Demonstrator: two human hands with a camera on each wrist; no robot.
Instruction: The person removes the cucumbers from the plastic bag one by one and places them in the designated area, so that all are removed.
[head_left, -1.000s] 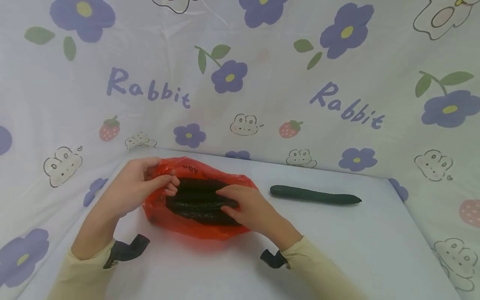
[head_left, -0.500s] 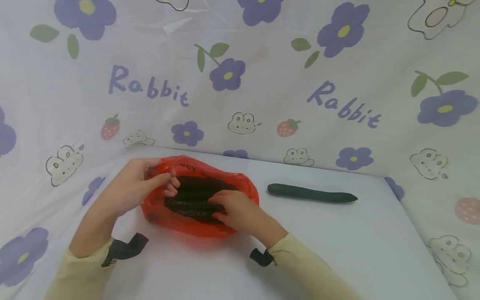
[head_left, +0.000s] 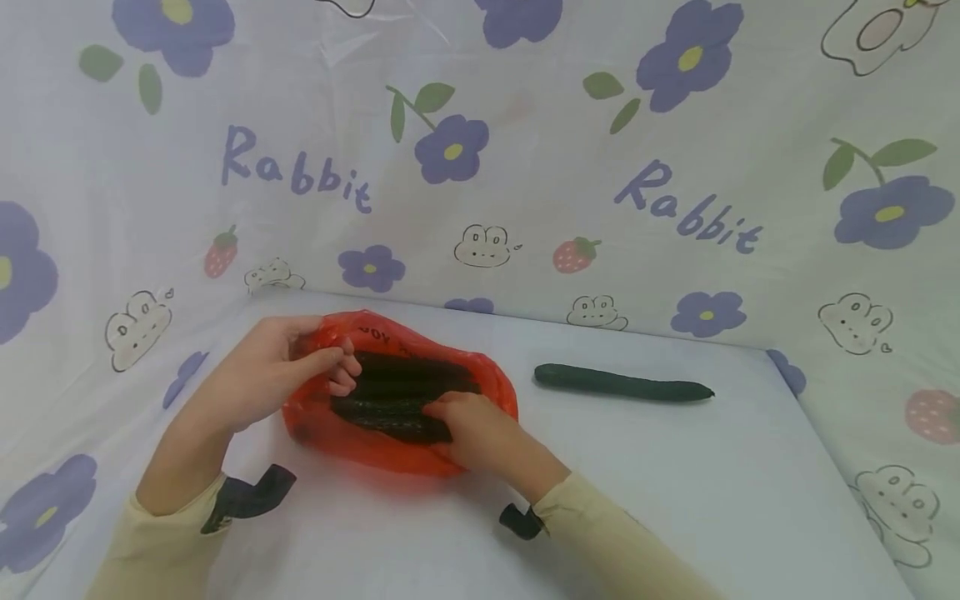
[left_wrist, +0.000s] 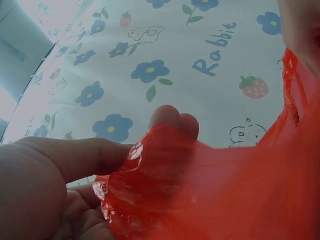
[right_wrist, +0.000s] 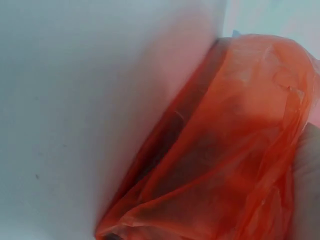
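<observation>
A red plastic bag (head_left: 360,454) lies with its mouth held wide, and several dark green cucumbers (head_left: 401,379) rest side by side inside. At the upper left rim, my left hand (head_left: 273,367) pinches the bag film between thumb and curled fingers; the left wrist view shows the bunched red film (left_wrist: 150,170) there. My right hand (head_left: 487,433) reaches in over the front right rim, fingers and thumb round the right end of the front cucumber (head_left: 401,423). The bag wall (right_wrist: 225,145) hides its fingertips in the right wrist view.
One loose cucumber (head_left: 622,383) lies on the white table (head_left: 675,483), to the right of the bag. Behind the table hangs a white cloth (head_left: 540,167) printed with flowers and rabbits. Dark pieces (head_left: 258,492) stick out at the sleeve cuffs.
My right hand has shifted left and toward the front of the bag, from over the cucumbers' right ends down to the front one. My left hand keeps its pinch on the bag.
</observation>
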